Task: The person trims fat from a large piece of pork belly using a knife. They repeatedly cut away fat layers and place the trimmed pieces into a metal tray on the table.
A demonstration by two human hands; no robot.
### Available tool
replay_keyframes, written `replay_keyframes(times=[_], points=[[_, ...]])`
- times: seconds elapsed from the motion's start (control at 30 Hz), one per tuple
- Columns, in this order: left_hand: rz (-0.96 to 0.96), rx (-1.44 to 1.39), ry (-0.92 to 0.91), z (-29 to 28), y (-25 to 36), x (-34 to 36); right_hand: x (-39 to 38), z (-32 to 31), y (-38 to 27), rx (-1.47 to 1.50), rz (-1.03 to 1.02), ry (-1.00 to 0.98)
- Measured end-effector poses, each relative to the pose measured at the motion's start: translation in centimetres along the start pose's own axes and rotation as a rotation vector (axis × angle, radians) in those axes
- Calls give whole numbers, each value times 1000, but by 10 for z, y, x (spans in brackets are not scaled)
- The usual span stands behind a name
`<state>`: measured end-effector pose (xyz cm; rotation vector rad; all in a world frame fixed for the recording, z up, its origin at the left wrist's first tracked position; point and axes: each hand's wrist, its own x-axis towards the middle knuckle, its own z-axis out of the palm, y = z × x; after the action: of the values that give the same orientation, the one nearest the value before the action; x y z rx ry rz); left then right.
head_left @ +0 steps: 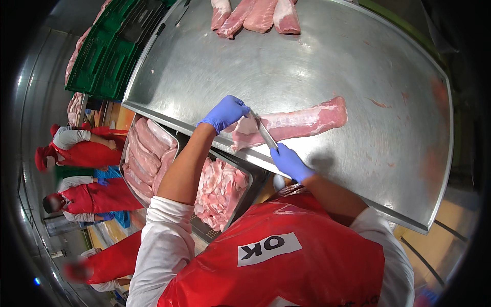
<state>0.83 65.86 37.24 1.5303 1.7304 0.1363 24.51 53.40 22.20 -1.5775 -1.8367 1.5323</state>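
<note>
A long pale-pink strip of meat, seemingly a pork loin (312, 118), lies across the near middle of the metal table (358, 66). My left hand (225, 113), in a blue glove, is closed on a whitish flap of meat (247, 124) at the loin's left end. My right hand (290, 162), gloved in blue too, is wrapped around the handle of a knife (266, 134). The knife's blade slants up and left across the loin, close beside the flap. Its tip is near my left fingers, and the exact contact there is hard to make out.
Several meat pieces (258, 18) rest at the table's far edge. Left of me stand a tray of long meat pieces (148, 151) and a tray of pale trimmings (220, 189). Green crates (102, 61) are stacked at upper left. Co-workers in red aprons (105, 197) stand at far left.
</note>
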Motion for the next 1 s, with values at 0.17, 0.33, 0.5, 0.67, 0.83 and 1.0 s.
replay_keyframes(times=[0.17,0.33,0.5,0.67,0.83,1.0], points=[[51,-23,0,-4,3,-8,12,4,9,16,-9,-26],[-17,-7,44,-12,4,-10,83,25,-21,-60,-165,118],[-116,-119,40,-19,1,-25,30,16,9,-39,-124,10],[16,-105,57,-14,-5,-32,23,8,3,-86,-22,-79],[-31,-65,106,-22,1,-34,106,45,-30,-60,-208,111],[-72,-163,132,-38,-9,-51,55,35,-13,-134,-154,13]])
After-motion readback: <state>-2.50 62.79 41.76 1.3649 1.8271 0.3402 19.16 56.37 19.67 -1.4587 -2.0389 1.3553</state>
